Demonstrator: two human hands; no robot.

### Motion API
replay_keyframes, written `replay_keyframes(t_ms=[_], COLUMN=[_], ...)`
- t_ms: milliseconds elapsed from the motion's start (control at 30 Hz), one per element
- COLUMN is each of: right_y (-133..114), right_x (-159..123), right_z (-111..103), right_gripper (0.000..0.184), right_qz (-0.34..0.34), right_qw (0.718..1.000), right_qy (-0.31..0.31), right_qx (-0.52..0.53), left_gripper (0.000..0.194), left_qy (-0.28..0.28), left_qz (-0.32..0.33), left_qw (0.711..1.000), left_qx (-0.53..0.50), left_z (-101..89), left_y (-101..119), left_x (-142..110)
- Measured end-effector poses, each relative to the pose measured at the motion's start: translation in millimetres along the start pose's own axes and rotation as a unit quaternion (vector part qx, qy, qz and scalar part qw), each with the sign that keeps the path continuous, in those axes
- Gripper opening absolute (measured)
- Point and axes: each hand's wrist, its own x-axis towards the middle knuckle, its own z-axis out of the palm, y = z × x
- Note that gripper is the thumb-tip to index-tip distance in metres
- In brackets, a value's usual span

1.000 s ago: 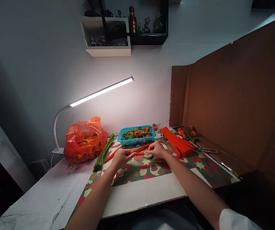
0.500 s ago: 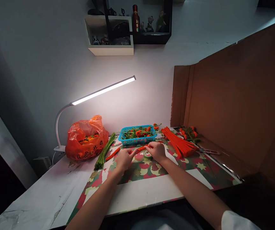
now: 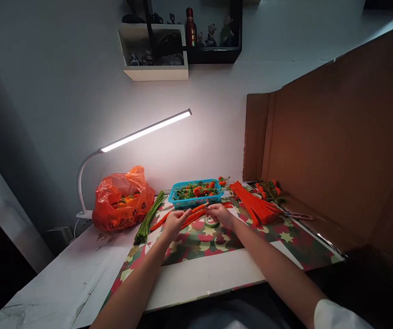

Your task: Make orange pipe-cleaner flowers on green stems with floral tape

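My left hand (image 3: 175, 223) pinches an orange chenille stem wound in a coil (image 3: 198, 209) around a thin rod, whose pale tip pokes out at the right end. The fingers of my right hand (image 3: 220, 215) are closed at that tip; exactly what they grip is too small to make out. Loose orange chenille stems (image 3: 193, 219) lie on the table beneath both hands. Just below my right hand sits a roll of green tape (image 3: 211, 224). Left of my left hand lies another orange coiled piece (image 3: 160, 221).
Behind my hands stands a blue basket (image 3: 179, 202) of orange flowers with green stems. Bundles of green stems (image 3: 150, 217) and orange stems (image 3: 256, 205) flank it. A red plastic bag (image 3: 121, 219), desk lamp (image 3: 82, 183), scissors (image 3: 299, 215) and cardboard wall (image 3: 330, 137) surround the work area.
The orange coil has been lifted and tilted up, and the rod's pale tip now shows at its right end. My right hand has shifted slightly, with its fingers at the tip.
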Motion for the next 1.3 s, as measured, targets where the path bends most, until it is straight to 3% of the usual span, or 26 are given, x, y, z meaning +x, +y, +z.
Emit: replay_keyframes(t_ms=[100,200,400,667,1000,1133,1300], right_y=[0,1,14,6,-3,-2,0], right_x=[-2,-4,0,-5,-14,-15,-10], right_z=[-12,-20,-20,-10,7,14,16], right_gripper=[0.044,0.04,0.028,0.015,0.013,0.015,0.023], right_qz=[0.048,0.058,0.004,-0.047,-0.164,-0.201,-0.211], right_qw=[0.998,0.996,0.984,0.895,0.835,0.844,0.905], right_qy=[-0.038,-0.032,0.032,0.174,0.24,0.241,0.241], right_qx=[-0.012,-0.059,-0.178,-0.407,-0.467,-0.434,-0.28], left_gripper=[0.053,0.053,0.05,0.051,0.056,0.057,0.052], left_qy=[-0.048,-0.087,-0.073,-0.043,0.005,0.033,0.011], left_qz=[0.037,0.067,0.108,0.08,0.001,-0.03,-0.097], left_qw=[0.998,0.992,0.971,0.957,0.973,0.985,0.991], left_qx=[0.016,0.061,0.202,0.275,0.232,0.169,0.093], left_z=[-6.0,-11.1,-17.7,-15.0,-7.2,-5.4,-1.8], left_y=[-6,-9,-5,4,12,5,-11], left_x=[1,1,-1,-4,-5,-1,3])
